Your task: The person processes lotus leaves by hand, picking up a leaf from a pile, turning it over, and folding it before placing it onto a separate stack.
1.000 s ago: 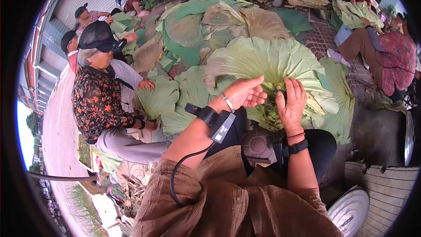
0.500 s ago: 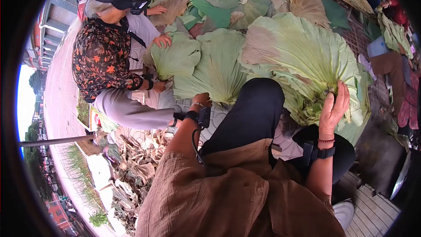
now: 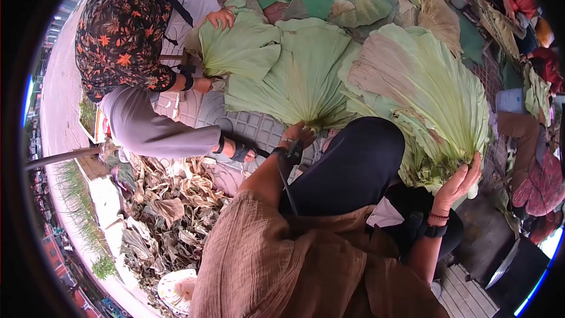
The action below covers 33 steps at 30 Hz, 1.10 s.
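Observation:
A pile of large pale-green lotus leaves, folded into fans and browned in places, lies at my right knee. My right hand rests against its gathered base, fingers stretched out and thumb apart. At the near end of another broad lotus leaf, in the middle, my left hand has its fingers closed at the stem end; part of the grip is hidden. A smaller folded lotus leaf overlaps its left side, near a co-worker's hands.
A co-worker in a flowered shirt sits at the left. Dry, crumpled leaf scraps heap up below, beside a pale hat-like item. More leaves cover the paving behind. Other people and a pale bucket are at the right.
My left hand has moved right to the middle leaf's stem end. My right hand has lowered with the right pile's base and its fingers stay straight. The view has shifted.

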Tool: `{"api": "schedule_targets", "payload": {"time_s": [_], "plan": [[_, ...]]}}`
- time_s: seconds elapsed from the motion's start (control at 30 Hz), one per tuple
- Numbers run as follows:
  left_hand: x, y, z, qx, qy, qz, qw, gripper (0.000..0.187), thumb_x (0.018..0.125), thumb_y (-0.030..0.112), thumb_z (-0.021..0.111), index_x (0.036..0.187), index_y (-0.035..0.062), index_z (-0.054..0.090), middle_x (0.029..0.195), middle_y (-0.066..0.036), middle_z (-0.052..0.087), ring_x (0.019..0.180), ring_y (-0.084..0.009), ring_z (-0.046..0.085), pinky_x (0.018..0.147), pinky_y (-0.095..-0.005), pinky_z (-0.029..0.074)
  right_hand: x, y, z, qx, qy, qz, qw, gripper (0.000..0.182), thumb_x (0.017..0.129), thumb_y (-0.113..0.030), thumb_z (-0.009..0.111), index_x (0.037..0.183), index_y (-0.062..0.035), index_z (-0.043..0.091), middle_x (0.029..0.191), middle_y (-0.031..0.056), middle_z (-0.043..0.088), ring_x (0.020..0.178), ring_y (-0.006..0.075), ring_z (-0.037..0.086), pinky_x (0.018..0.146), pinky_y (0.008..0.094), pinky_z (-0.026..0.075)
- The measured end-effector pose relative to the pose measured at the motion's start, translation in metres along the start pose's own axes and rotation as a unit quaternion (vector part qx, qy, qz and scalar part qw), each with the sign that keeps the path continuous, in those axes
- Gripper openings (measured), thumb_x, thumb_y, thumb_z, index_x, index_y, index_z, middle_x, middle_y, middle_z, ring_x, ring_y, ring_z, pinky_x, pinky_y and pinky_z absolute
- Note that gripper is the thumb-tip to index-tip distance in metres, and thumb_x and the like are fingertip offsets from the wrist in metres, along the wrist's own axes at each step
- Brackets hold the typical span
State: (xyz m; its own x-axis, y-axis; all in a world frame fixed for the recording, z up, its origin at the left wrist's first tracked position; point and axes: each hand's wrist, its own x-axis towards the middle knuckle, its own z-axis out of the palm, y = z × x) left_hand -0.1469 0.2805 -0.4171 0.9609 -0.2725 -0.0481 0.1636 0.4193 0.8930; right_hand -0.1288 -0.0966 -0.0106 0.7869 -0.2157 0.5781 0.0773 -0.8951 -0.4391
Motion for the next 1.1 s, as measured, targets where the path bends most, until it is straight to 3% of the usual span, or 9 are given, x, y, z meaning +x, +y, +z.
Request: {"api": "schedule_targets", "payload": {"time_s": [0.03,0.07,0.2,0.27,0.37,0.5,0.77,0.97,1.1], "plan": [[0.011,0.035,0.023,-0.206,0.147,-0.165,0.953,0.025,0.095,0.034,0.042,0.103,0.0127,0.053,0.104,-0.003,0.057,0.099,-0.0211,0.050,0.085,-0.0417,0.041,0.000,0.001,0.001,-0.003,0.001,0.001,1.000,0.045,0.093,-0.024,0.038,0.130,0.0001,0.045,0.125,0.0193,0.046,0.115,0.0325,0.042,0.100,0.0410,0.030],[0.020,0.068,0.044,-0.393,0.279,-0.315,0.818,0.024,0.095,0.035,0.044,0.100,0.0141,0.055,0.103,-0.001,0.059,0.098,-0.0200,0.052,0.082,-0.0395,0.041,0.000,0.001,0.001,-0.005,0.003,0.003,1.000,0.045,0.093,-0.024,0.038,0.130,0.0003,0.044,0.125,0.0193,0.046,0.115,0.0326,0.042,0.100,0.0411,0.030],[0.031,0.110,0.064,-0.373,0.364,-0.327,0.788,0.021,0.092,0.036,0.050,0.092,0.0155,0.056,0.100,0.001,0.062,0.092,-0.0193,0.055,0.073,-0.0347,0.041,0.000,0.002,-0.001,-0.008,-0.010,0.008,1.000,0.044,0.094,-0.025,0.039,0.129,0.0020,0.044,0.127,0.0201,0.045,0.120,0.0328,0.040,0.101,0.0430,0.029],[0.039,0.116,0.060,-0.479,0.417,-0.226,0.739,0.017,0.086,0.029,0.060,0.092,0.0135,0.057,0.098,-0.003,0.062,0.090,-0.0217,0.056,0.075,-0.0372,0.044,0.000,0.002,-0.001,-0.010,-0.011,0.010,1.000,0.044,0.094,-0.024,0.039,0.129,0.0016,0.045,0.127,0.0198,0.045,0.119,0.0329,0.040,0.101,0.0428,0.029],[0.039,0.148,0.056,-0.475,0.335,-0.153,0.799,0.032,0.077,0.022,0.066,0.103,0.0068,0.054,0.111,-0.012,0.056,0.104,-0.0277,0.051,0.092,-0.0432,0.041,0.000,-0.003,-0.002,-0.004,-0.007,0.026,1.000,0.043,0.094,-0.024,0.040,0.129,0.0005,0.045,0.127,0.0194,0.045,0.119,0.0330,0.041,0.101,0.0425,0.030],[0.046,0.193,0.049,-0.505,0.322,-0.100,0.794,0.023,0.073,0.009,0.065,0.094,0.0042,0.057,0.095,-0.011,0.062,0.085,-0.0266,0.060,0.081,-0.0407,0.050,0.001,0.001,0.000,0.007,0.003,0.026,1.000,0.043,0.093,-0.025,0.041,0.128,-0.0010,0.047,0.127,0.0191,0.046,0.118,0.0333,0.041,0.101,0.0422,0.030],[0.068,0.345,0.065,-0.416,0.159,-0.030,0.895,0.014,0.077,0.017,0.065,0.085,0.0083,0.059,0.091,-0.008,0.062,0.087,-0.0241,0.059,0.085,-0.0414,0.046,0.002,-0.008,-0.004,0.016,0.014,0.023,1.000,0.044,0.092,-0.029,0.042,0.126,-0.0024,0.049,0.125,0.0185,0.048,0.117,0.0341,0.042,0.100,0.0437,0.030],[0.089,0.438,0.129,-0.325,0.066,0.037,0.943,0.018,0.079,0.017,0.063,0.092,0.0052,0.057,0.112,-0.015,0.057,0.103,-0.0306,0.054,0.098,-0.0486,0.036,0.003,-0.004,-0.004,0.009,0.029,-0.007,1.000,0.041,0.091,-0.025,0.045,0.124,-0.0015,0.050,0.122,0.0178,0.049,0.115,0.0344,0.043,0.099,0.0452,0.030],[0.101,0.481,0.211,-0.267,-0.027,0.062,0.961,0.006,0.081,0.015,0.063,0.079,0.0098,0.062,0.106,-0.010,0.061,0.104,-0.0281,0.053,0.096,-0.0456,0.036,0.004,-0.001,-0.005,-0.006,0.040,-0.024,0.999,0.041,0.090,-0.027,0.046,0.123,-0.0026,0.051,0.122,0.0176,0.050,0.116,0.0349,0.044,0.099,0.0453,0.030]]}}
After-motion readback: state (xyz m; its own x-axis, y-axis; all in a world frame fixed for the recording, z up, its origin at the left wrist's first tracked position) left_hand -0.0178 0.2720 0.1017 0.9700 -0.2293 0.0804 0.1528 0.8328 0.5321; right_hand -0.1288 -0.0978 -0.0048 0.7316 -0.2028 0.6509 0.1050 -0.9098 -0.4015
